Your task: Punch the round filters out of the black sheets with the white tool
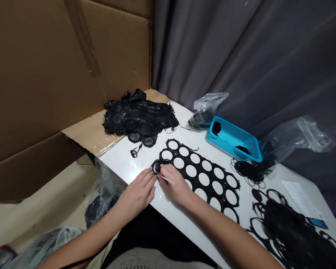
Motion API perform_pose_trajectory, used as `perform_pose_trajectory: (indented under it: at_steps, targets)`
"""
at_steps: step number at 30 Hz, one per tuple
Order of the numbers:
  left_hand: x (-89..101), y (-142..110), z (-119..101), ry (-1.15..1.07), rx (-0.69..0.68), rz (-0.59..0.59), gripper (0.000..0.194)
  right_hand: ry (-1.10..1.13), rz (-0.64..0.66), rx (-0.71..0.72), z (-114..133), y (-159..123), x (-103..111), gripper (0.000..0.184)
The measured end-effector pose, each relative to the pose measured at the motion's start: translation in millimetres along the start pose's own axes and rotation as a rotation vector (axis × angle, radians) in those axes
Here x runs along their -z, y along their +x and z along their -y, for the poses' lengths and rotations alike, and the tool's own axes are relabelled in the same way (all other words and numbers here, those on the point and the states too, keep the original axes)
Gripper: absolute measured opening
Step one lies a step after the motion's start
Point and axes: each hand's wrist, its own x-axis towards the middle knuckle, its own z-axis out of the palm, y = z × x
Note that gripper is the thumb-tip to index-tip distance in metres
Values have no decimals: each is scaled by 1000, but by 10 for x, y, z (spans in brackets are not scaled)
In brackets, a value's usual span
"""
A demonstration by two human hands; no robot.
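A black rubber sheet (197, 161) with rows of round holes lies flat on the white table. At its left corner, my left hand (140, 188) rests with fingers stretched out, the tips touching the sheet's edge beside a hole. My right hand (173, 183) is closed just to the right of it, bent over the same corner. A thin pale stick (165, 178) pokes out from under its fingers. Loose black rings (158, 166) bunch between the two hands; the right fingertips partly hide them.
Behind lies a stack of black sheets (140, 117) beside a cardboard wall (72, 67). A blue basket (232, 140), a clear plastic bag (205, 110) and thin black rings (249, 172) are at the back right. Black sheet scraps (294, 228), paper (301, 198) and a phone-like object (317, 223) lie right.
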Motion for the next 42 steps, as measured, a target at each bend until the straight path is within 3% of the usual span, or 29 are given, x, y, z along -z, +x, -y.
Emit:
perform_pose_trajectory:
  at_steps: [3, 7, 9, 12, 15, 18, 21, 24, 27, 32, 37, 42]
  targets:
    - [-3, 21, 35, -27, -14, 4, 31, -186, -61, 6, -134, 84, 117, 16]
    - [35, 18, 78, -33, -43, 51, 28, -209, -435, -304, -519, 222, 593, 22]
    - [76, 25, 104, -50, -44, 72, 27, -45, -510, -455, -647, 194, 815, 23]
    - [164, 134, 138, -156, 25, 127, 23, 494, -401, -617, -645, 45, 975, 31]
    - [254, 419, 124, -405, 173, 151, 22, 1031, -218, -661, -481, -116, 1011, 40]
    - [271, 828, 38, -834, 240, 203, 40, 1281, -153, -642, -301, -221, 1067, 41]
    - [185, 1237, -96, -1333, 216, 408, 61, 1393, -155, -625, -198, -300, 1161, 39]
    - [58, 1562, -256, -1598, 279, 618, 67, 1460, -194, -654, -187, -402, 1264, 38]
    - [-30, 1800, -421, -1639, 371, 719, 59, 1511, -241, -651, -246, -547, 1379, 37]
    - [-51, 2102, -615, -1597, 479, 721, 53, 1576, -346, -633, -406, -851, 1583, 33]
    - [-55, 2295, -672, -1590, 418, 793, 51, 1595, -326, -599, -498, -1034, 1704, 29]
    - [-65, 2358, -672, -1567, 376, 811, 48, 1610, -295, -572, -517, -1037, 1759, 31]
